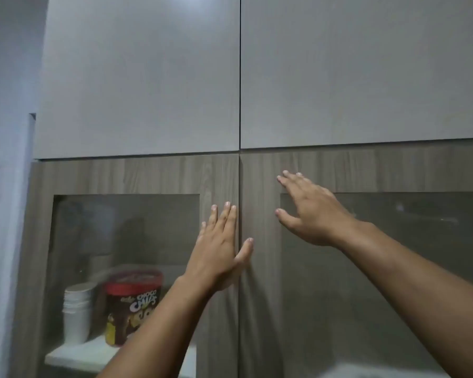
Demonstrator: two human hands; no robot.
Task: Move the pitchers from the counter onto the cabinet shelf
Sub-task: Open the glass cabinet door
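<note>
"Choco Chips" tub, flat hands on cabinet doors

Dim, soft overall — faint glare top centre.

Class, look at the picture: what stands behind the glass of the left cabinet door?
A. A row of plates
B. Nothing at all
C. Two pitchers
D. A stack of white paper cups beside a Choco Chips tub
D: through the left glass door, a stack of white paper cups stands beside a red-lidded Choco Chips tub on the shelf.
</note>
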